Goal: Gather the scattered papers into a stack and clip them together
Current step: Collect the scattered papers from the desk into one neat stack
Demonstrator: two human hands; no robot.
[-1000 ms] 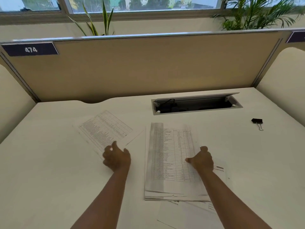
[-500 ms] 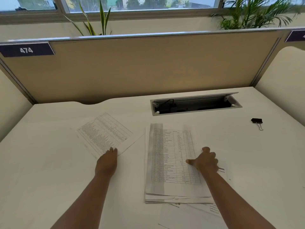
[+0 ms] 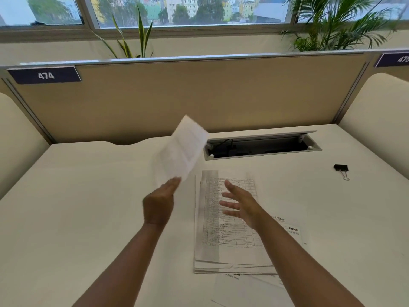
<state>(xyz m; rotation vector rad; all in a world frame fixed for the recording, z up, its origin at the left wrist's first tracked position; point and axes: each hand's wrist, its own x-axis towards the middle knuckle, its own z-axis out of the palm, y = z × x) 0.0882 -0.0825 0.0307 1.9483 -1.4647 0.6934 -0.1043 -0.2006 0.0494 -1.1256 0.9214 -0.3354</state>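
White paper sheet point(image 3: 183, 149), lifted in the left hand's point(image 3: 158, 206) pinching grip, hangs just left of the stack point(image 3: 230, 220) on the counter point(image 3: 77, 218), the empty right hand point(image 3: 240, 206) spread above it; gathering underway, landing it squarely likely comes next.

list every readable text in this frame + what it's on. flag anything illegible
"474": white digits on the dark plate at the left of the partition.
"47", a third digit cut off by the frame edge: dark plate at the right.
"ACADEMY": sheet sticking out to the right from under the stack; below it roughly "Skills", blurred.
Table rows on the stack's top sheet: too small to read.
Lifted sheet held by the left hand: motion-blurred, unreadable.
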